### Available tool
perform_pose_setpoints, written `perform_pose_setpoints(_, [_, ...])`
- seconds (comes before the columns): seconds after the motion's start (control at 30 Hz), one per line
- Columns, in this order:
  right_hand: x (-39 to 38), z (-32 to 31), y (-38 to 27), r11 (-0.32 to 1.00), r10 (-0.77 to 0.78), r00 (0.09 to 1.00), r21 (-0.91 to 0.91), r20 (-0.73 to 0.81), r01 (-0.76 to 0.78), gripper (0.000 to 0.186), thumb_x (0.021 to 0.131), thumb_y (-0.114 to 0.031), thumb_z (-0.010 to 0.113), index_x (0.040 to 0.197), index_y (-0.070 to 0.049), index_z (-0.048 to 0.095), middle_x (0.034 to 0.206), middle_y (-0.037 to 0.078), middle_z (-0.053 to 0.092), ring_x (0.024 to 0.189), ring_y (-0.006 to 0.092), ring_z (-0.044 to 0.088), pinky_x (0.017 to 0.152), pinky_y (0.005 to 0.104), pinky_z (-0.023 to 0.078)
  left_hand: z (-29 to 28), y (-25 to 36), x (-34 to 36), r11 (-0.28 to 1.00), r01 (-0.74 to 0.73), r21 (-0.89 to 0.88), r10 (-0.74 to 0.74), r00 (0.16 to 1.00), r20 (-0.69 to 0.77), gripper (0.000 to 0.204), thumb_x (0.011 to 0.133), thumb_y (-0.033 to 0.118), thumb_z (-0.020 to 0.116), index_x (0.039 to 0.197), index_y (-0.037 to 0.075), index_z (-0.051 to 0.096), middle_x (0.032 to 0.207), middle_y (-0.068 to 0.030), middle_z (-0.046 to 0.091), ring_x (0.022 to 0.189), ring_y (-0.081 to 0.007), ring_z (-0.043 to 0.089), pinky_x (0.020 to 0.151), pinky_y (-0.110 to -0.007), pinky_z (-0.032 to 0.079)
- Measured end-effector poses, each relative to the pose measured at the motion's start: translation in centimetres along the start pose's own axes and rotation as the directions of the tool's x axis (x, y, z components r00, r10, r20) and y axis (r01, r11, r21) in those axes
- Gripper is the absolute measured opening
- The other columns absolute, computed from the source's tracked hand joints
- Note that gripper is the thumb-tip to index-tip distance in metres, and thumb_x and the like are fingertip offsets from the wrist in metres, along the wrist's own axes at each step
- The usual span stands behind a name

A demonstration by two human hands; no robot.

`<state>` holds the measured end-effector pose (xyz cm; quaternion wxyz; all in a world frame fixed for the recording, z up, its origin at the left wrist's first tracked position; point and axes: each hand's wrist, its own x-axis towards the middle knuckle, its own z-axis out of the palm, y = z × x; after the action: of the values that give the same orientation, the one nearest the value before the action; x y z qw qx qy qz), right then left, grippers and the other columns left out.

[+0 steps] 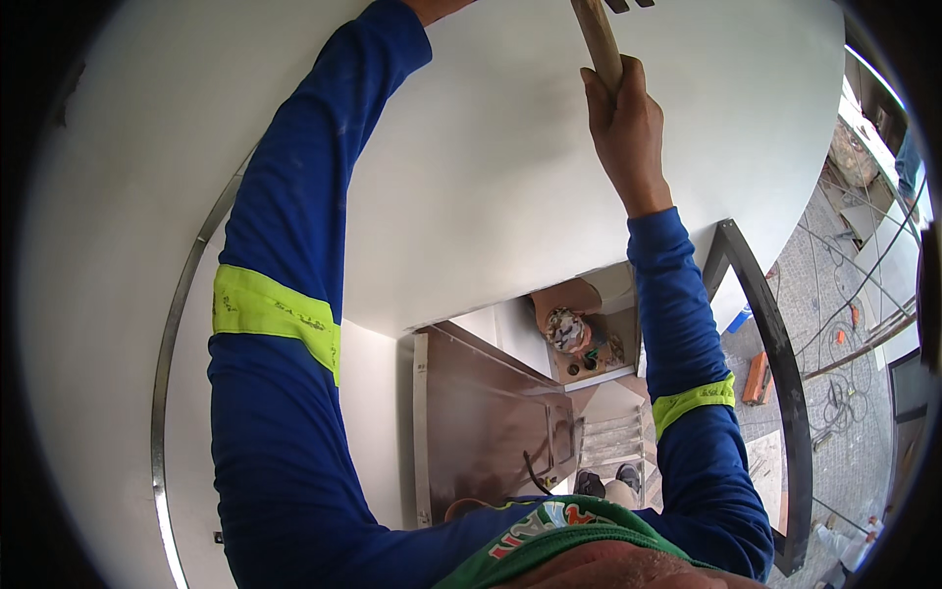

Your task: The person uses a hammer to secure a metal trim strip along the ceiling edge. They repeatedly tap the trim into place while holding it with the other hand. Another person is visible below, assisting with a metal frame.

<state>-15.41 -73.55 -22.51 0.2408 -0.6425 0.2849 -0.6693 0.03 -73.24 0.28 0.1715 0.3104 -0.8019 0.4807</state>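
My right hand [628,133] is raised against the white surface and closed around the wooden handle [598,39] of a claw hammer. Two dark prongs of the hammer's claw show at the top edge; the rest of its head is out of the picture. My left arm reaches up in a blue sleeve with a yellow-green band. Of my left hand [439,9] only the wrist end shows at the top edge. Its fingers, and anything in them, are cut off. A broad white panel [491,187] lies behind both arms.
A dark metal frame [775,344] stands beside my right forearm. Below are a brown door [486,417], a recess holding a mottled rounded object [567,331], and ladder-like steps [610,442] near my shoes. An orange block [757,379] and loose cables [839,402] lie on the floor at right.
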Motion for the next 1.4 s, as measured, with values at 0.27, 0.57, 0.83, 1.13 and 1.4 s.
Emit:
perform_pose_setpoints(0.27, [-0.14,-0.01,-0.44,0.998,-0.047,0.997,0.025,-0.054,0.049,0.03,0.099,-0.027,0.064,0.116,-0.005,0.054,0.078,0.018,0.069,0.066,0.0375,0.068,0.061,0.0444,0.054,0.18,-0.06,-0.31,0.999,-0.004,0.039,0.004,1.0,0.001,0.015,0.074,0.012,0.085,0.082,0.007,0.073,0.099,-0.0051,0.062,0.095,-0.0267,0.059,0.085,-0.04,0.051])
perform_pose_setpoints(0.57, [-0.08,0.05,-0.59,0.999,-0.017,0.998,0.048,-0.056,0.02,0.03,0.1,-0.029,0.063,0.115,-0.005,0.053,0.075,0.018,0.068,0.064,0.0375,0.067,0.059,0.0453,0.052,0.03,-0.14,-0.08,1.0,-0.02,-0.023,0.02,1.0,-0.007,0.016,0.073,0.01,0.085,0.08,0.005,0.072,0.098,-0.0054,0.062,0.093,-0.0265,0.058,0.083,-0.04,0.051])
perform_pose_setpoints(0.83, [-0.04,-0.16,-0.88,0.996,-0.004,0.993,0.085,-0.119,0.014,0.028,0.1,-0.028,0.063,0.112,-0.004,0.053,0.074,0.018,0.067,0.065,0.0378,0.067,0.058,0.0448,0.052,0.02,-0.03,-0.15,0.999,-0.012,-0.041,0.012,1.0,-0.009,0.016,0.072,0.009,0.085,0.079,0.005,0.071,0.099,-0.0053,0.062,0.093,-0.0268,0.058,0.082,-0.04,0.051])
perform_pose_setpoints(1.13, [-0.05,0.28,-0.28,0.993,0.052,0.992,0.107,-0.113,-0.04,0.03,0.1,-0.029,0.064,0.113,-0.004,0.053,0.073,0.018,0.067,0.063,0.0391,0.066,0.056,0.045,0.053,-0.07,-0.08,-0.16,0.998,-0.014,-0.064,0.014,1.0,-0.011,0.018,0.072,0.011,0.086,0.079,0.005,0.071,0.1,-0.005,0.062,0.094,-0.0271,0.058,0.083,-0.04,0.051])
perform_pose_setpoints(1.4, [-0.09,0.43,-0.16,0.994,-0.083,0.99,0.063,-0.111,0.09,0.03,0.1,-0.031,0.063,0.111,-0.004,0.052,0.073,0.018,0.067,0.064,0.0393,0.067,0.056,0.0459,0.052,0.01,0.04,-0.12,0.998,0.027,-0.06,-0.027,1.0,-0.002,0.019,0.071,0.011,0.087,0.078,0.006,0.071,0.101,-0.0043,0.062,0.094,-0.0272,0.058,0.083,-0.04,0.051])
